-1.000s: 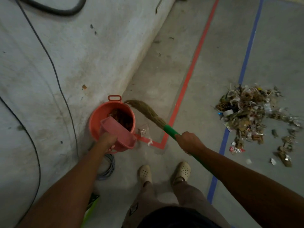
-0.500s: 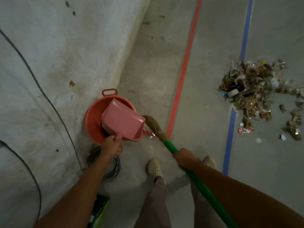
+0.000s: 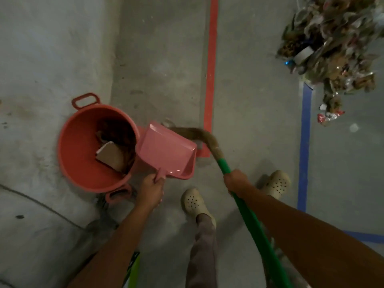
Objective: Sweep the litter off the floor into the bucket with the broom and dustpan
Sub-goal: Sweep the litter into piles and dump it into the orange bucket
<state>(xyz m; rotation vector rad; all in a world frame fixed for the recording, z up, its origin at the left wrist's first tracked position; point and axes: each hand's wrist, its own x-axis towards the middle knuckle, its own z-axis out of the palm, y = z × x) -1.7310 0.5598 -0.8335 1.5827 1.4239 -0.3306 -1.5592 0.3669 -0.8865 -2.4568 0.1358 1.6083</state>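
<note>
Down near the centre of the frame, your left hand [image 3: 150,189] grips the short handle of the pink dustpan [image 3: 166,150], fingers [image 3: 153,180] curled round it. The pan faces up, its left edge overlapping the right rim of the orange bucket [image 3: 76,146]. Your right hand [image 3: 236,180] is wrapped tight round the green shaft of the broom [image 3: 250,218], just below the bristles. The shaft runs in from the lower right beside your forearm. The brown bristles bend left to meet the pan's upper right edge. Both bare arms enter from the bottom edge.

The bucket stands left of centre on the grey concrete floor [image 3: 249,96] at the foot of a pale wall [image 3: 52,48], with cardboard [image 3: 110,155] and dark debris inside. The litter [image 3: 332,48] lies heaped and blurred at the upper right, well apart from the bucket. A red tape line [image 3: 212,59] drops from the top centre to a corner by the bristles. A blue tape line [image 3: 304,142] runs down the right side from under the litter. Two pale perforated clogs [image 3: 194,201] show between your arms.
</note>
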